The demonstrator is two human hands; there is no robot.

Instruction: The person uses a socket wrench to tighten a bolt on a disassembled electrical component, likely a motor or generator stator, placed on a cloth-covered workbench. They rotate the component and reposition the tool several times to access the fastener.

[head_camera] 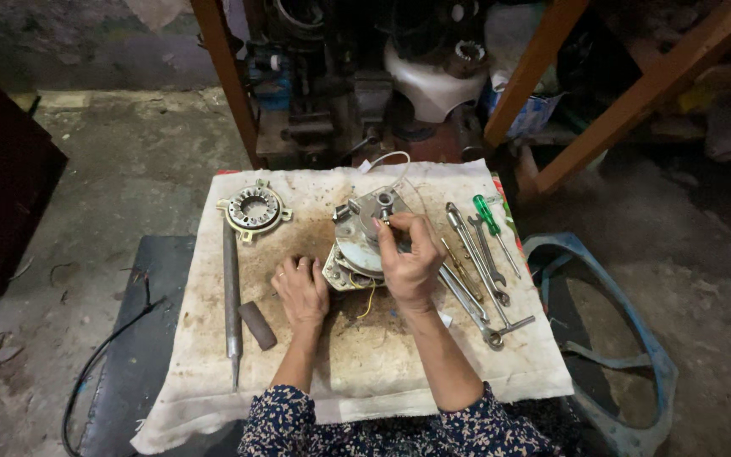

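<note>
A grey metal motor housing [357, 233] with a round end plate lies tilted on a stained white cloth [365, 372]. My right hand [412, 262] rests against its right side, with fingertips pinching a small part at the top of the housing. My left hand [300, 292] is curled into a fist on the cloth, touching the housing's lower left edge. Thin yellow wires [369, 300] hang out under the housing between my hands.
A round stator ring [254, 210] lies at the cloth's far left. A long metal rod [231, 296] and a short dark cylinder [257, 325] lie left. Wrenches [475, 271] and a green-handled screwdriver [491, 222] lie right. A blue frame [636, 338] sits on the floor.
</note>
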